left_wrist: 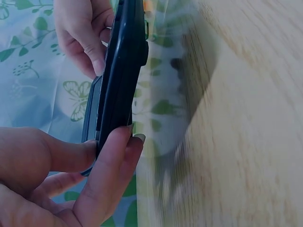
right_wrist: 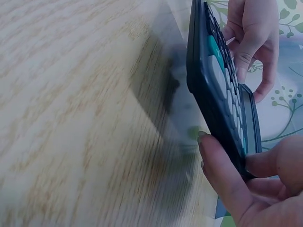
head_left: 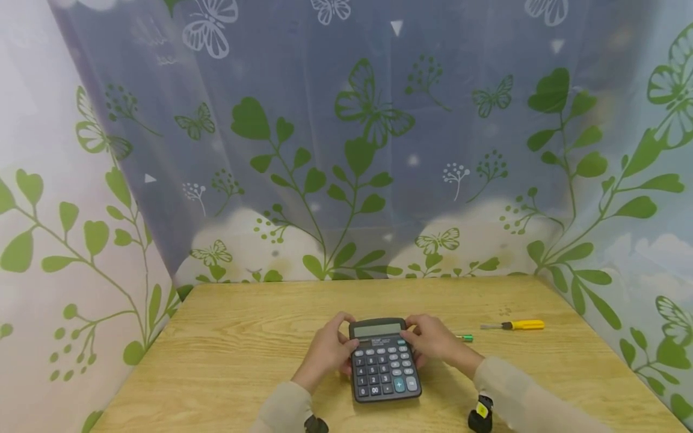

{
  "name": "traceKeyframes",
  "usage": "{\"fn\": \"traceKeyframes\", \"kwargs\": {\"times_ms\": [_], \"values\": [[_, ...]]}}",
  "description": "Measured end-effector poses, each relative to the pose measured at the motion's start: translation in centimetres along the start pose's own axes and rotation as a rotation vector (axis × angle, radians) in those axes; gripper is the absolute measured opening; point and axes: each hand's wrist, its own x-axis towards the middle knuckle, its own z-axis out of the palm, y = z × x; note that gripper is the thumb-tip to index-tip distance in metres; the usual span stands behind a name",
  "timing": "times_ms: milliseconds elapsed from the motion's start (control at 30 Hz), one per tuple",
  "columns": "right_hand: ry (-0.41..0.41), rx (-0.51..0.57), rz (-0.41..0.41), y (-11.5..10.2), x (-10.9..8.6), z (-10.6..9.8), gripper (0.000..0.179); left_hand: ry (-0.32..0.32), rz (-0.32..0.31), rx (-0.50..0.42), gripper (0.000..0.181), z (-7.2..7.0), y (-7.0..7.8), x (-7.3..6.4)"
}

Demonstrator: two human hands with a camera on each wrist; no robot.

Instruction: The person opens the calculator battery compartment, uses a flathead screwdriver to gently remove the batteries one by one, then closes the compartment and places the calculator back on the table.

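A dark desk calculator with grey and teal keys faces up toward the head camera, its display at the far end. My left hand grips its left edge, thumb on the front and fingers behind. On the opposite edge my right hand holds it the same way, thumb near the display. In the left wrist view the calculator shows edge-on, raised off the table between thumb and fingers of the left hand. The right wrist view shows the calculator tilted, pinched by the right hand.
A yellow-handled screwdriver lies on the wooden table to the right. A green-ended tool sits partly hidden behind the right hand. A curtain with leaf and butterfly prints hangs behind the table.
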Motion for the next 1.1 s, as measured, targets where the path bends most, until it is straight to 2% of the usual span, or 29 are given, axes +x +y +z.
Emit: {"fn": "traceKeyframes", "kwargs": {"times_ms": [367,867,1100], "values": [[-0.004,0.0,0.046,-0.13,0.2,0.45,0.017,0.014,0.024,0.045,0.035,0.03,-0.24,0.19],[-0.012,-0.021,0.053,0.04,0.03,0.76,0.016,0.026,-0.006,0.058,0.033,0.45,-0.45,0.18],[-0.027,-0.015,0.072,0.21,-0.01,0.97,0.023,0.045,-0.01,0.079,0.031,0.45,-0.42,0.16]]}}
